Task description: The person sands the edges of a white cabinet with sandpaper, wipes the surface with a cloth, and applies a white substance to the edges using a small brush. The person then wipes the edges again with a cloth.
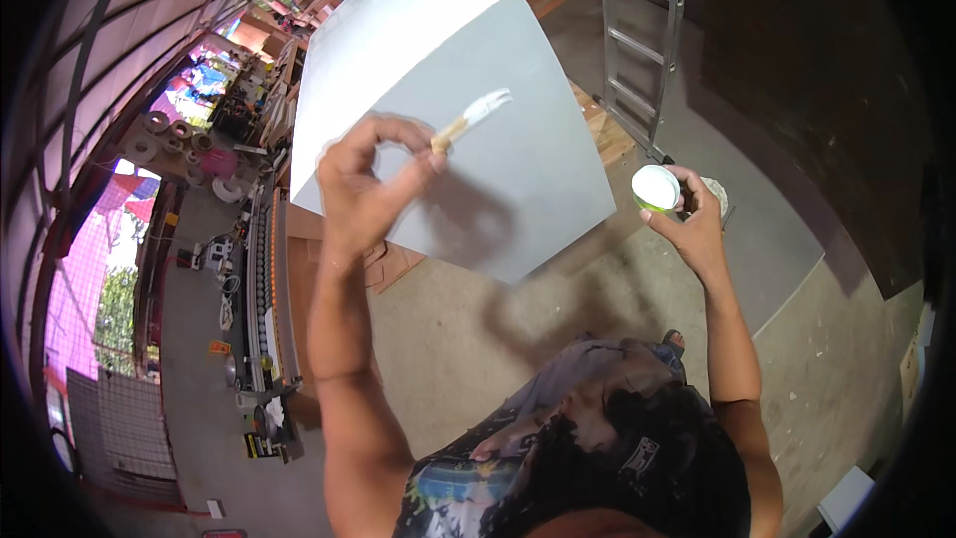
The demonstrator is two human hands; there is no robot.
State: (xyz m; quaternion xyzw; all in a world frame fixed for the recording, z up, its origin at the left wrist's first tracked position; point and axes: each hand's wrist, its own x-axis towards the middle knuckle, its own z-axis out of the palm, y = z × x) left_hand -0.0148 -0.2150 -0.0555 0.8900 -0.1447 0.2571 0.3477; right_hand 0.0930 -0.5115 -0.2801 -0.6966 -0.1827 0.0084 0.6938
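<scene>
My left hand (373, 179) is closed in a pinch on the wooden handle of a small paintbrush (476, 118). White paint coats the brush's end, which points up and to the right. Behind the brush stands a large white box-shaped panel piece (558, 139); I cannot tell whether the bristles touch it. My right hand (692, 219) grips a small round tub (655, 186) with a green band, its top showing white. The tub is held to the right of the white box, apart from it.
An aluminium ladder (637, 60) stands beyond the tub, beside a large dark board (817, 90). To the left lie a long roller conveyor (267, 289) and several rolls of material (144, 144). Wooden boards (602, 130) show beneath the white box.
</scene>
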